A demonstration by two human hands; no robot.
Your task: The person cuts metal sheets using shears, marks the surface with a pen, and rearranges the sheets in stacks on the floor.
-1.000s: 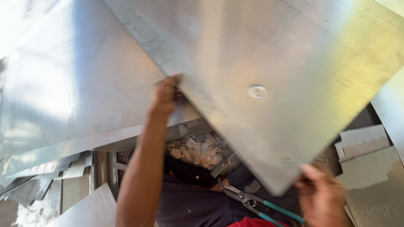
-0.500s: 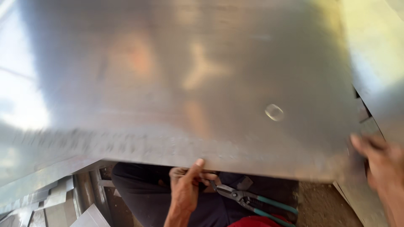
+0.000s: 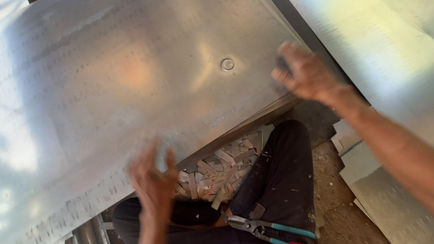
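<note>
Head view: metal sheet (image 3: 135,90) now lies lower and flatter over the lap. Right hand (image 3: 304,74) has moved to its far edge, fingers clamped; left hand (image 3: 151,180) at its near edge, fingers apart.

Blurred: left hand (image 3: 151,178), right hand (image 3: 304,73). Beside both, metal sheet (image 3: 135,90) cut off at left edge, hiding floor beneath.
</note>
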